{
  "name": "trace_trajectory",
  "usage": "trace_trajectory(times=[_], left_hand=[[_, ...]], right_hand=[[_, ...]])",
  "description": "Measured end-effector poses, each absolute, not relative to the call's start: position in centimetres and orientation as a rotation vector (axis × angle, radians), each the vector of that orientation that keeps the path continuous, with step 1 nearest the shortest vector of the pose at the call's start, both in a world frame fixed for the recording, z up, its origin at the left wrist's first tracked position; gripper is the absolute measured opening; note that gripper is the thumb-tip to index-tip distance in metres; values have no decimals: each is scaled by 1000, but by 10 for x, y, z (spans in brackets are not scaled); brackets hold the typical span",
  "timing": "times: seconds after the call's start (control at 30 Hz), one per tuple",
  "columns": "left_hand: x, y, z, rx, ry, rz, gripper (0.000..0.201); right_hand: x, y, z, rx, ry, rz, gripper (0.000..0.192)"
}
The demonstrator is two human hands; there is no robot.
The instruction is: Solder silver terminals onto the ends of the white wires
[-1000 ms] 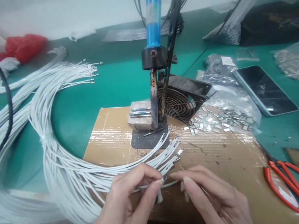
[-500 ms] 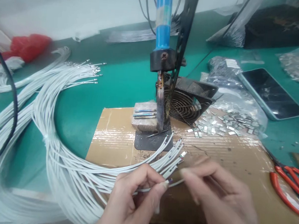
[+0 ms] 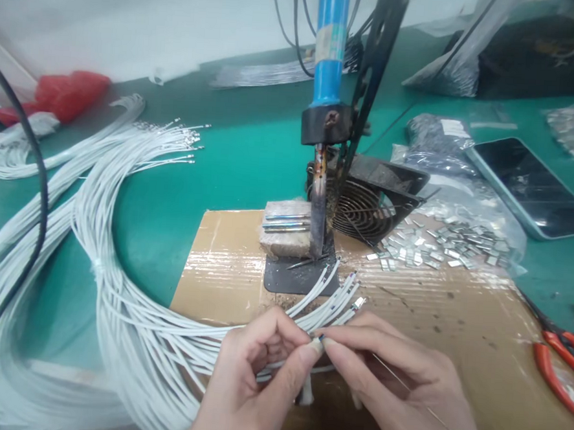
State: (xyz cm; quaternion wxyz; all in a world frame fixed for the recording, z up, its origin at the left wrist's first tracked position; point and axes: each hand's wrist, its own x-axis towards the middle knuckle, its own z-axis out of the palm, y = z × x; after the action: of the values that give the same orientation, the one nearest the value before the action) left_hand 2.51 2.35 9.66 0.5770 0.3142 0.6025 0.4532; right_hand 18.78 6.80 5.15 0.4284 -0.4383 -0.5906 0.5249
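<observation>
At far left we see a red bag [image 3: 65, 94] and a black cable [image 3: 33, 225] arching over the green table [image 3: 242, 147]. Next comes the large coil of white wires [image 3: 116, 308], its far ends [image 3: 184, 145] fanned out on the table, its near ends [image 3: 333, 296] lying across the cardboard sheet [image 3: 446, 315].

At centre near, our left hand [image 3: 252, 381] pinches one wire end [image 3: 319, 339] between thumb and forefinger. Half a second ago our right hand [image 3: 398, 384] was blurred and apart from it; now it has closed in, thumb and forefinger pinched on the same wire end, fingertips touching those of the left. A thin strand [image 3: 425, 408], likely solder, runs under the right hand toward the near right. We judge that the two hands have settled into fine work on the tip of this one wire.

Behind them stands the blue-handled soldering iron [image 3: 325, 113] in its clamp, tip down over a black plate [image 3: 296, 274], beside a block [image 3: 286, 231] bearing spare tips. Further right lie a small fan [image 3: 370, 204], a scatter of metal terminals [image 3: 441, 244], a phone [image 3: 536, 188] and, at the right edge, red-handled pliers [image 3: 557, 368].
</observation>
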Motion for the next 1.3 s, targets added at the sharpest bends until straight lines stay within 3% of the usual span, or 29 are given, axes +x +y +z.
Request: trace_trajectory(times=[0.3, 0.63, 0.77, 1.07, 1.23, 1.3], left_hand=[[26, 27, 99, 700, 1430, 1038, 41], [26, 25, 98, 740, 1535, 995, 28], [24, 21, 90, 995, 1661, 948, 25], [24, 14, 73, 1952, 1684, 1027, 28], [23, 13, 72, 1712, 1662, 1050, 20], [25, 12, 71, 1625, 1688, 1097, 20]], right_hand=[[192, 67, 54, -1058, -1371, 1490, 14], [199, 68, 56, -1058, -1558, 1357, 19], [199, 69, 57, -1103, -1562, 1334, 13], [209, 74, 66, -1110, -1796, 1211, 20], [195, 71, 60, -1216, -1269, 1615, 12], [186, 64, 55, -1252, -1053, 1689, 20]])
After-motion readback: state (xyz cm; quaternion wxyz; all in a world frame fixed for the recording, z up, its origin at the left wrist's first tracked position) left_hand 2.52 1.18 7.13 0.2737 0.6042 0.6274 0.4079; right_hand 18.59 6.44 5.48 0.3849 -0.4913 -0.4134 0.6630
